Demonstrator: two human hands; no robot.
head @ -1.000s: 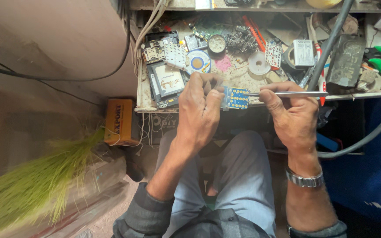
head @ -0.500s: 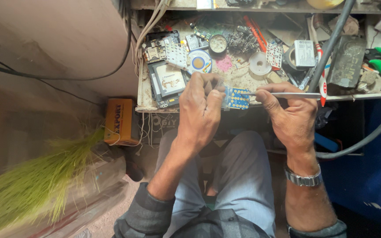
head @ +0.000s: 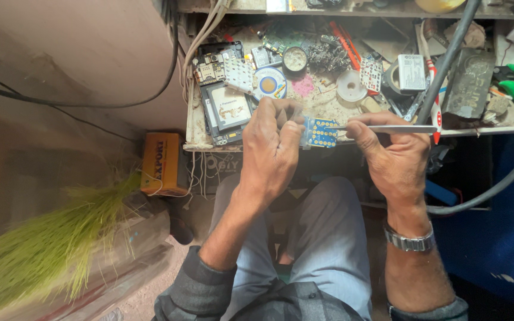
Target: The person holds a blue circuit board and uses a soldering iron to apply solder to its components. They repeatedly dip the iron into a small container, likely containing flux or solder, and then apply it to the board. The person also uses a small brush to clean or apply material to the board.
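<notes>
- We pinch a small blue circuit board [head: 319, 132] in our left hand [head: 272, 148], fingers closed on its left edge, just over the near rim of the counter [head: 193, 128].
- Our right hand [head: 391, 157] grips a slim metal tool [head: 397, 128], its tip touching the board's right side.
- The probing looks under way, not finished: tool and board are both in hand, nothing set down.
- An opened phone body [head: 226, 110], a white tape roll [head: 350, 87] and loose parts lie behind.
</notes>
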